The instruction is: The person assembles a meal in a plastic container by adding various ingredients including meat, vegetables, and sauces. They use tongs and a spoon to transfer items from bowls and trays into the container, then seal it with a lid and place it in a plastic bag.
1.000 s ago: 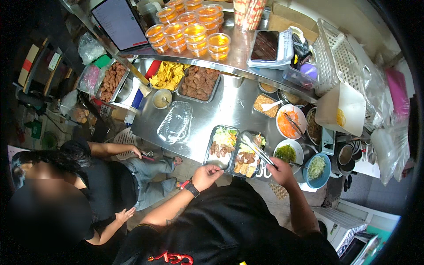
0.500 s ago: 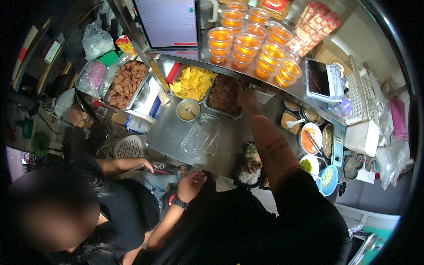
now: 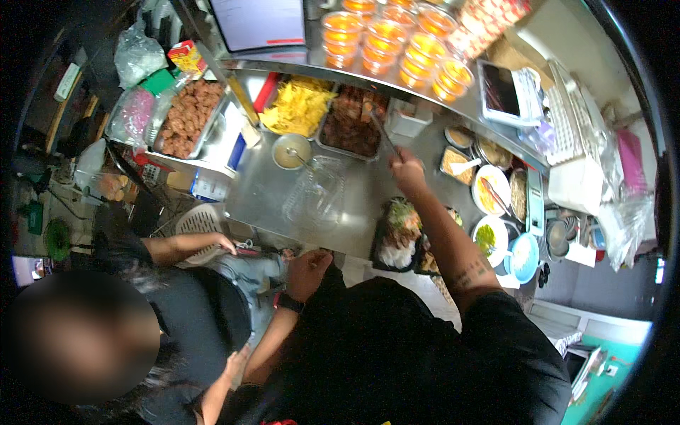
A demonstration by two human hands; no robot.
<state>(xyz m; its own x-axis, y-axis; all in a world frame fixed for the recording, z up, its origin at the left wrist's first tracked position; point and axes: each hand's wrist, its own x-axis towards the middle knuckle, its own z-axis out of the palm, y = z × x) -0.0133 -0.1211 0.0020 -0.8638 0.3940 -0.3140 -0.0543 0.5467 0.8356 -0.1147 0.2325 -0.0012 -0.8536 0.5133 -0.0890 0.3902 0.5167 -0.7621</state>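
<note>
My right hand (image 3: 407, 170) is closed around metal tongs (image 3: 386, 133). The tips of the tongs reach over the far part of a metal tray of browned meat (image 3: 349, 131), at a reddish-brown piece; whether they pinch it is unclear. Just nearer than my right hand lies a black container (image 3: 399, 241) with white rice, meat and shredded greens. My left hand (image 3: 309, 275), a dark watch on its wrist, is held curled at the counter's near edge. Its fingers are closed, and what they hold, if anything, is hidden.
A bowl of pale sauce with a spoon (image 3: 289, 152), clear plastic lids (image 3: 319, 195) and yellow chips (image 3: 297, 106) are on the counter (image 3: 262, 205). Topping bowls (image 3: 490, 190) stand right. Stacked orange cups (image 3: 386, 42) line the shelf above. Another person's arm (image 3: 184, 246) is at left.
My right hand has drawn back from the meat tray, nearer and to the right, so the tongs now show. My left hand stays curled by the counter edge. The whole view has shifted.
</note>
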